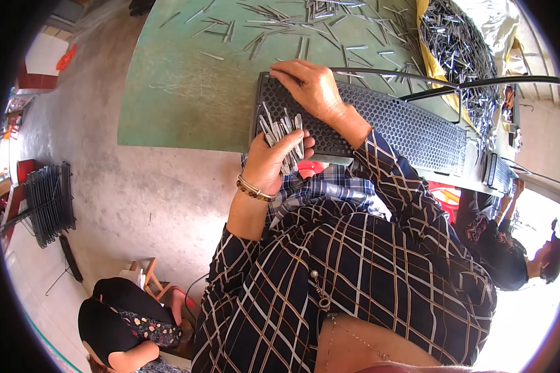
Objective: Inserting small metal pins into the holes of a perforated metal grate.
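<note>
My left hand (269,158) is closed round a bunch of slim silvery metal pieces (282,135), their ends fanning out above the thumb. It is at the near left corner of a long black perforated rack (392,115), which lies along the table's near edge. Over the rack's far left corner bends my right hand (314,87), palm down, its fingers drawn together with their tips at the rim. Whatever may be between those fingertips is hidden. A black metal rod frame (386,73) stretches from the rack toward the right.
Loose metal pieces (267,25) are scattered over the green table (162,118). A yellow-lined heap of metal pieces (457,46) stands at the far right. Black racks (48,202) hang at the left. One person (127,323) sits lower left; another (504,248) works at the right beside a smaller rack (499,173).
</note>
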### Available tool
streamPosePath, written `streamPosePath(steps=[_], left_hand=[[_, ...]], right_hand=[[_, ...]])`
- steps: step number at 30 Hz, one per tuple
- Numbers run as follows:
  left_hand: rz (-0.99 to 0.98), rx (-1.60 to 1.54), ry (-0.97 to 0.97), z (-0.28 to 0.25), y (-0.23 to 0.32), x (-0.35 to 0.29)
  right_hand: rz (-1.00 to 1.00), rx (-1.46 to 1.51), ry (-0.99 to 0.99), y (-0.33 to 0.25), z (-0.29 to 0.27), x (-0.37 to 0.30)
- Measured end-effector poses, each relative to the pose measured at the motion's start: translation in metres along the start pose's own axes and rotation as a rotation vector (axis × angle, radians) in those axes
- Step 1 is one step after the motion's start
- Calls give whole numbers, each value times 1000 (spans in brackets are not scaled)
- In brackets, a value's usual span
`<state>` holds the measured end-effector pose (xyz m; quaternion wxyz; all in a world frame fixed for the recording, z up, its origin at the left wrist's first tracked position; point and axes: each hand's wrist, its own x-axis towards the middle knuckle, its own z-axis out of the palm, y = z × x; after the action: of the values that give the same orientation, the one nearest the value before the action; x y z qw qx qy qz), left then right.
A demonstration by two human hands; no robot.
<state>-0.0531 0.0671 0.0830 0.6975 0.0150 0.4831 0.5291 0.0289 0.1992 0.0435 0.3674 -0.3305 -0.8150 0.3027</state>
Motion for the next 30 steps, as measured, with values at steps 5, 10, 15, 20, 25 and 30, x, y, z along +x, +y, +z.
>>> streamPosePath(steps=[5,10,15,20,25,30], left_hand=[[-26,5,-28,0,-2,1],[10,-43,8,5,-2,0],[53,24,8,3,0,-1],[22,106,-127,6,3,1],[26,138,-131,2,-3,4],[-13,64,-136,6,-6,1]], right_hand=[[-34,-25,-9,10,-2,0],[-112,-122,-132,12,-4,-1],[292,293,-298,-15,-24,6],[484,548,-641,-20,-39,11],[621,617,-307,-8,-46,18],[322,276,1,6,-22,9]])
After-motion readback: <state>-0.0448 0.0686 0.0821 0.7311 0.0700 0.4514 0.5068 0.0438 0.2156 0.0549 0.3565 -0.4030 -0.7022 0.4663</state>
